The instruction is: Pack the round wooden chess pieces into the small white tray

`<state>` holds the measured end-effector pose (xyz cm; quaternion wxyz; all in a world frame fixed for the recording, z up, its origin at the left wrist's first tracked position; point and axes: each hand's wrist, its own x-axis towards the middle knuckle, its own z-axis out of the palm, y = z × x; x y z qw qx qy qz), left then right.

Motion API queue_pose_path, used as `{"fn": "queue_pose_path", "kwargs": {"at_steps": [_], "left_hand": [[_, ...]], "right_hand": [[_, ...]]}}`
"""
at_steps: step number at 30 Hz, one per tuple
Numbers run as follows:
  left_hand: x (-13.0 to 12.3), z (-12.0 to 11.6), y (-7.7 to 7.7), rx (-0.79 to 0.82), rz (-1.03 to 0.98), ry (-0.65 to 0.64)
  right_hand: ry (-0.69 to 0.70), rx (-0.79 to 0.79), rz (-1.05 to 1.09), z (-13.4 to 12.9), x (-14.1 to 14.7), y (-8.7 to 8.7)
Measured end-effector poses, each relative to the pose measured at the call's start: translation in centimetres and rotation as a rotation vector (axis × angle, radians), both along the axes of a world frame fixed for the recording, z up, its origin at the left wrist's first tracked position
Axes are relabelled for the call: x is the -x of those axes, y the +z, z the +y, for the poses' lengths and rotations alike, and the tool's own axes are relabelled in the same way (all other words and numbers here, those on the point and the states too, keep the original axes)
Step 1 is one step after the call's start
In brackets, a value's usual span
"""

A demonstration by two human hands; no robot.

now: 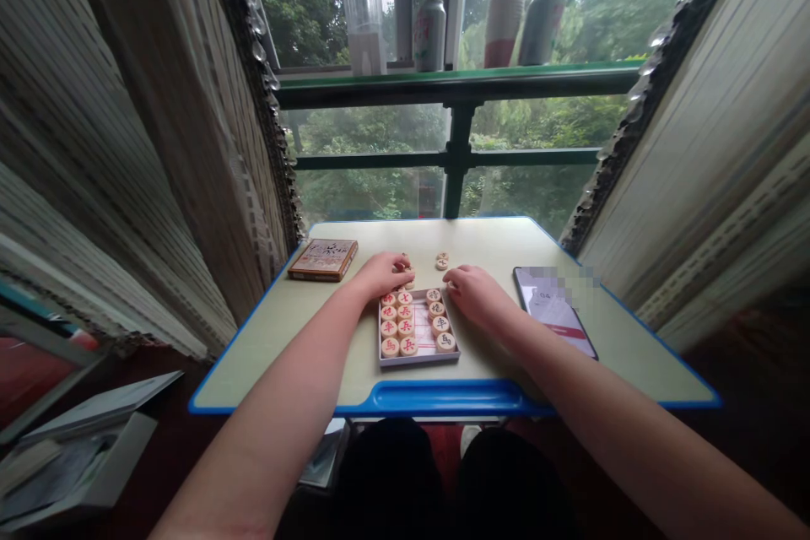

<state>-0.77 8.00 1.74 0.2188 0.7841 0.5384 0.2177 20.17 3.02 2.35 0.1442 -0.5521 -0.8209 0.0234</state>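
An open white box (419, 361) lies on the pale table with round wooden pieces in it. Red-marked pieces (406, 326) fill two columns at its left, and black-marked pieces (441, 324) form one column at its right. My left hand (381, 272) is at the box's far left corner, its fingers curled around a few loose pieces. At the far right corner, my right hand (467, 287) has its fingertips together on a small piece, mostly hidden. Between the hands, beyond the box, sit loose pieces (441, 261).
A brown patterned box lid (324, 259) lies at the table's back left. A phone (555, 310) rests at the right. The blue-edged table (272, 354) stands before a window with a green rail (461, 86), where cans and stacked cups stand. Curtains hang on both sides.
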Motion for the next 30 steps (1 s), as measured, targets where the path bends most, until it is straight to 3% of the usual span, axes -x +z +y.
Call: {"fn": "queue_pose_path", "kwargs": {"at_steps": [13, 24, 30], "left_hand": [[-0.10, -0.21, 0.36, 0.004, -0.038, 0.059], [-0.13, -0.11, 0.26, 0.005, -0.079, 0.073], [-0.11, -0.44, 0.76, 0.119, -0.149, 0.043]], "right_hand": [[-0.005, -0.007, 0.030, 0.20, -0.03, 0.07], [-0.105, 0.013, 0.022, -0.10, 0.09, 0.48], [-0.073, 0.002, 0.007, 0.29, -0.06, 0.15]]}}
